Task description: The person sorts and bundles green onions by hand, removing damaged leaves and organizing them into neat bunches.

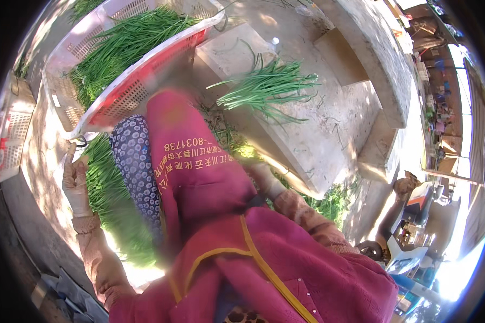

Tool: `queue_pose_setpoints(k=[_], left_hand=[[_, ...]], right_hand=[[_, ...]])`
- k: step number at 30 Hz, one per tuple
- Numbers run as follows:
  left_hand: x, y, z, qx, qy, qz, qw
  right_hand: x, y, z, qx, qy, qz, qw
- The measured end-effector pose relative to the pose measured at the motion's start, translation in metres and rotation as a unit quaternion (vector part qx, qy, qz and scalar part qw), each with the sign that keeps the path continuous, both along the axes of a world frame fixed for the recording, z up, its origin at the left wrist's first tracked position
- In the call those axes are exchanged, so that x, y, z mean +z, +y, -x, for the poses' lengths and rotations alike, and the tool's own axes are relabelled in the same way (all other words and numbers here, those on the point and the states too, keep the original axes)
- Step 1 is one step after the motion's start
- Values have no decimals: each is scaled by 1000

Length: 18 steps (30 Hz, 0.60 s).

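My left hand point(76, 185) is at the left, beside the near corner of a white and red plastic basket point(140, 89). Its index finger stretches up toward the basket's dark handle loop, and I see nothing held in it. Below the basket, next to this hand, lies a blurred heap of long green chives point(105, 188). My right hand point(265, 180) reaches down past my knee beside the concrete slab; its fingertips are blurred and partly hidden. Loose greens lie below it. A spread bunch of chives point(269, 89) rests on the slab point(318, 140). More chives point(129, 46) fill the basket.
A maroon apron point(199, 161) covers my lap, over a blue patterned trouser leg point(137, 161). Another pale crate point(15, 129) stands at the far left. Raised concrete edging point(372, 59) curves along the right. Beyond it a dark three-wheeled vehicle or cart point(415, 210) is partly visible.
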<state>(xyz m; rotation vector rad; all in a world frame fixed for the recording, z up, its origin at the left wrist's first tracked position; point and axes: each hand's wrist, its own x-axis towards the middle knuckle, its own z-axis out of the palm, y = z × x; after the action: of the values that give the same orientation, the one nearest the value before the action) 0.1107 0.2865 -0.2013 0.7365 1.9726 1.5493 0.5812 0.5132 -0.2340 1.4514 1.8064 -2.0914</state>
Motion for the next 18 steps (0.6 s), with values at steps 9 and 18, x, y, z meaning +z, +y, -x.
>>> queue_pose_setpoints(k=[9,18], left_hand=[[38,340,-97,-471,429,151,756],[-57,383,-205,-451,432,373,686]], right_hand=[[-102,10,51,-80,220,-106,966],[-71,-13,44,-379,125,256,881]])
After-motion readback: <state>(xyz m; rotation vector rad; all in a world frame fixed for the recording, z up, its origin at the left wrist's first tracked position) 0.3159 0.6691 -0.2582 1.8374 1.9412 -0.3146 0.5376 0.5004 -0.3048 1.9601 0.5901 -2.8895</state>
